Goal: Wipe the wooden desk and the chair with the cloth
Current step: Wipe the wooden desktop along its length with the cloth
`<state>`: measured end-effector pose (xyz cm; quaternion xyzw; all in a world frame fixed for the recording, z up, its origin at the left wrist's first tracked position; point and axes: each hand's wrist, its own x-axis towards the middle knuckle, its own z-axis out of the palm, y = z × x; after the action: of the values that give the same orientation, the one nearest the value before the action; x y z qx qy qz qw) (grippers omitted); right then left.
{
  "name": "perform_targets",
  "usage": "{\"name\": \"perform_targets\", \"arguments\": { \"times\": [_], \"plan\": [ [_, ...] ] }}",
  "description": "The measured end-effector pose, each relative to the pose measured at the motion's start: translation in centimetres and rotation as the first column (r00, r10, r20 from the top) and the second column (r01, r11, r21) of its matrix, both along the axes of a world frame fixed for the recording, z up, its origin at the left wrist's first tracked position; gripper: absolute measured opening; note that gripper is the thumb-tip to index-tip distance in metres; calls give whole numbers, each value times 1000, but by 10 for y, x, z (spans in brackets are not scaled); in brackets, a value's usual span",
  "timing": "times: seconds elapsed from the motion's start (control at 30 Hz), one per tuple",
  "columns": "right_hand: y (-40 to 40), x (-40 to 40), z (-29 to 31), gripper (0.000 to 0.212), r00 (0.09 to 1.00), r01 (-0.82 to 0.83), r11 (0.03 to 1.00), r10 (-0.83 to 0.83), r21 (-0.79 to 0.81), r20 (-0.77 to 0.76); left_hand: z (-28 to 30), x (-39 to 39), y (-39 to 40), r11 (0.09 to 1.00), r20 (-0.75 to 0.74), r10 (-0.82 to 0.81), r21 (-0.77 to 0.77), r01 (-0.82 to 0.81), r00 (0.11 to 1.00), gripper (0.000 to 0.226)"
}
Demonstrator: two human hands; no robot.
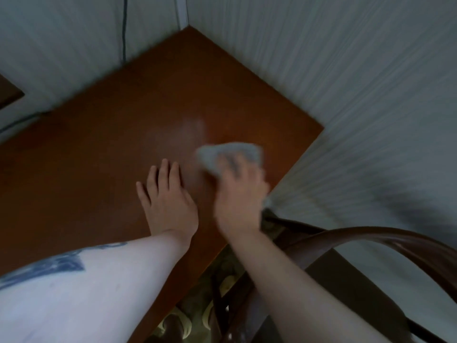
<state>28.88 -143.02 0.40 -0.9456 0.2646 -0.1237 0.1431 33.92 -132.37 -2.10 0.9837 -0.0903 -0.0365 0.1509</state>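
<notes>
A person's right hand (238, 191), blurred, presses a grey cloth (230, 154) onto a wooden desk (99, 157), fingers curled over the bunched fabric, the forearm reaching in from the lower right. The left hand (168, 196) lies flat on the desk just left of the cloth hand, fingers straight and slightly spread, palm down, holding nothing; its forearm, marked with a blue tattoo, enters from the lower left.

The cloth sits near the desk's right-hand edge, with only a narrow strip of wood between it and that edge. A pale, hazy patch (191, 127) shows on the wood just beyond the cloth. Past that, bare desk runs to the far corner, where two pale striped walls (346, 82) meet and the desk fits tight against them. A wide stretch of bare wood extends left of the left hand.

A dark wooden chair (385, 233), its curved back rail arching across the lower right, stands near the desk's front edge, below the right forearm. A dark cable (124, 28) runs down the wall left of the far corner.
</notes>
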Motion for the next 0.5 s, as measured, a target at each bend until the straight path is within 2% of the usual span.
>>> {"name": "perform_targets", "arguments": {
  "times": [0.03,0.07,0.1,0.13,0.17,0.2,0.23,0.27,0.3,0.33,0.4,0.43,0.47,0.5],
  "plan": [
    [13,2,-4,50,966,-257,966,256,-20,-25,0,-1,1,1000,-8,-3,16,3,1000,52],
    [15,2,-9,49,905,-420,907,418,-10,-80,0,-1,0,1000,-16,-4,26,4,1000,53],
    [5,3,-10,50,881,-454,891,453,20,-137,1,0,0,1000,-18,1,21,-1,1000,52],
    [-14,3,-13,53,909,-366,929,369,54,-193,2,0,0,1000,-19,11,9,-10,1000,52],
    [-33,1,-16,54,958,-173,983,184,68,-219,3,0,0,1000,-22,16,3,-15,1000,51],
    [-52,-3,-15,53,976,65,995,-47,78,-211,3,-1,0,1000,-27,13,8,-12,1000,51],
    [-66,-6,-11,51,945,282,952,-255,116,-205,3,-2,0,1000,-28,8,15,-7,1000,51],
    [-72,-5,-6,49,904,409,902,-380,138,-197,3,-1,0,1000,-29,2,20,-1,1000,51],
    [-67,0,-2,49,897,433,893,-412,126,-160,3,-1,0,1000,-30,-3,21,3,1000,52],
    [-56,9,4,50,933,353,929,-342,111,-107,3,0,0,1000,-29,0,19,0,1000,52],
    [-20,26,7,55,993,-19,994,31,108,-114,1,0,0,1000,-18,14,10,-13,1000,51],
    [-3,30,4,55,962,-210,969,228,131,-147,0,-1,1,1000,-14,13,15,-13,1000,50],
    [8,31,-1,53,920,-337,932,356,131,-165,-1,-1,1,1000,-8,9,23,-9,1000,48],
    [8,29,-6,53,894,-395,914,406,96,-188,-1,-1,0,1000,-5,11,26,-11,1000,47]
  ]
}}
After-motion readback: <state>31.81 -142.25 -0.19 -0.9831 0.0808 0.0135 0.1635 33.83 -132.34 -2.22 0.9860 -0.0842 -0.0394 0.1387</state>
